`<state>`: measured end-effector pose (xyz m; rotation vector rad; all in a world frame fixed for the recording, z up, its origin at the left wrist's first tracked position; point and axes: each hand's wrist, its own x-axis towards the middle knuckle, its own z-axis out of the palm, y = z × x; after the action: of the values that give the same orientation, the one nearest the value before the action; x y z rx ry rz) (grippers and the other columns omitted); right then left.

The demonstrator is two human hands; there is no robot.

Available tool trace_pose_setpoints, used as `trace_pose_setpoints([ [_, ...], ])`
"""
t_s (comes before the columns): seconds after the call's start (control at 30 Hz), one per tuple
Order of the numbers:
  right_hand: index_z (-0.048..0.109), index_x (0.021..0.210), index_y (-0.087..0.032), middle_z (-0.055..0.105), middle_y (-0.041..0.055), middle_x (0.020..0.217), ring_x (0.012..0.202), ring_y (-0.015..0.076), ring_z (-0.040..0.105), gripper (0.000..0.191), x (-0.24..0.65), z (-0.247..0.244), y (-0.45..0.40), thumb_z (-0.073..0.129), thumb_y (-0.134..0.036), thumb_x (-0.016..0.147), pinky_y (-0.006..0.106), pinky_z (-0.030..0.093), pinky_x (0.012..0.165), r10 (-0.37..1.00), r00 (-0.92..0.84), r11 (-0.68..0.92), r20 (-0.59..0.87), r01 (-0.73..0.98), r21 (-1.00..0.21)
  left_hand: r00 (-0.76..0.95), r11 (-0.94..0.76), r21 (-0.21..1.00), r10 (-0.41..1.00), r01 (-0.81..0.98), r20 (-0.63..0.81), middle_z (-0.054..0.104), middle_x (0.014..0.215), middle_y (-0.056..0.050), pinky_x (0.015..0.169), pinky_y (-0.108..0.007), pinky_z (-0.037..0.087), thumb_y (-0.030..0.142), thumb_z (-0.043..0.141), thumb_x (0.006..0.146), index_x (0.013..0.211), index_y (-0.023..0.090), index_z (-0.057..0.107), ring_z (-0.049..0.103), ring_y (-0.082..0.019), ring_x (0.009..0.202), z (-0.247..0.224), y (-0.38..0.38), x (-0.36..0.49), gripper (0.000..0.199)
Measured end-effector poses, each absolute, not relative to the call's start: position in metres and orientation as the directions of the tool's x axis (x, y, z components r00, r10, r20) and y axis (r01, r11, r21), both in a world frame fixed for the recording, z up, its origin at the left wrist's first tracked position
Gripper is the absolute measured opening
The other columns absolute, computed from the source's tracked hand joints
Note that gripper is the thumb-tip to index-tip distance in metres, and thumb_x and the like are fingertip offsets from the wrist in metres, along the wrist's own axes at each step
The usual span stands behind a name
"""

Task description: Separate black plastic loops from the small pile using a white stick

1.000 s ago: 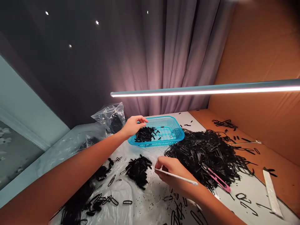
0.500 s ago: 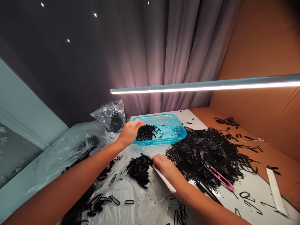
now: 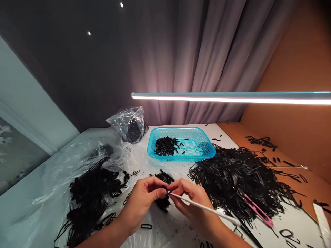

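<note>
The left hand [image 3: 141, 203] pinches a small black piece [image 3: 164, 188], the right hand [image 3: 195, 199] a slim white rod [image 3: 207, 208]; a blue perforated plastic basket [image 3: 181, 158] holds short black strips [image 3: 165, 146].

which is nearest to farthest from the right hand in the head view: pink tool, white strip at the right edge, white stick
1. White stick: held in the right hand.
2. Pink tool: to the hand's right, by the big black pile.
3. White strip: farther right, cut off by the picture's edge.
</note>
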<state>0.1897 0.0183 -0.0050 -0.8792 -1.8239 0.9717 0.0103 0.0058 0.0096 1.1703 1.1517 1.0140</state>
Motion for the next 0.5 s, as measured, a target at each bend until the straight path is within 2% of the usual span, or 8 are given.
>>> trace_pose_setpoints([
  [0.1, 0.052, 0.069, -0.016, 0.066, 0.0028, 0.088, 0.078, 0.0119, 0.063, 0.015, 0.187, 0.004, 0.012, 0.060, -0.011, 0.081, 0.022, 0.048, 0.069, 0.809, -0.364, 0.526, 0.461, 0.099, -0.845, 0.185, 0.220, 0.934, 0.968, -0.281, -0.172, 0.067, 0.083, -0.004, 0.077, -0.024, 0.042, 0.022, 0.068, 0.078, 0.084, 0.015, 0.071, 0.058, -0.013, 0.079, 0.004, 0.002, 0.011, 0.010],
  [0.17, 0.053, 0.072, -0.016, 0.065, 0.0029, 0.089, 0.080, 0.0119, 0.062, 0.013, 0.189, 0.005, 0.012, 0.059, -0.009, 0.081, 0.023, 0.048, 0.071, 0.756, -0.350, 0.613, 0.553, 0.082, -0.786, 0.233, 0.283, 0.878, 0.951, -0.386, -0.203, 0.066, 0.081, -0.004, 0.075, -0.023, 0.043, 0.022, 0.068, 0.079, 0.083, 0.015, 0.071, 0.059, -0.012, 0.076, 0.002, 0.000, 0.012, 0.008],
  [0.3, 0.054, 0.082, -0.018, 0.064, 0.0042, 0.095, 0.082, 0.0128, 0.062, 0.009, 0.193, -0.001, 0.014, 0.059, -0.010, 0.083, 0.023, 0.048, 0.071, 0.652, -0.397, 0.721, 0.646, 0.059, -0.691, 0.235, 0.281, 0.850, 0.953, -0.445, -0.193, 0.061, 0.067, 0.000, 0.061, -0.020, 0.040, 0.021, 0.073, 0.075, 0.078, 0.015, 0.067, 0.055, -0.009, 0.061, 0.001, -0.004, 0.012, 0.009],
  [0.5, 0.054, 0.088, -0.019, 0.065, 0.0049, 0.099, 0.085, 0.0143, 0.062, 0.008, 0.193, -0.010, 0.013, 0.057, -0.012, 0.085, 0.026, 0.048, 0.073, 0.613, -0.417, 0.747, 0.671, 0.031, -0.664, 0.187, 0.199, 0.876, 0.974, -0.439, -0.128, 0.061, 0.065, 0.000, 0.058, -0.021, 0.041, 0.025, 0.078, 0.069, 0.077, 0.017, 0.063, 0.055, -0.010, 0.058, 0.001, -0.004, 0.015, 0.018],
])
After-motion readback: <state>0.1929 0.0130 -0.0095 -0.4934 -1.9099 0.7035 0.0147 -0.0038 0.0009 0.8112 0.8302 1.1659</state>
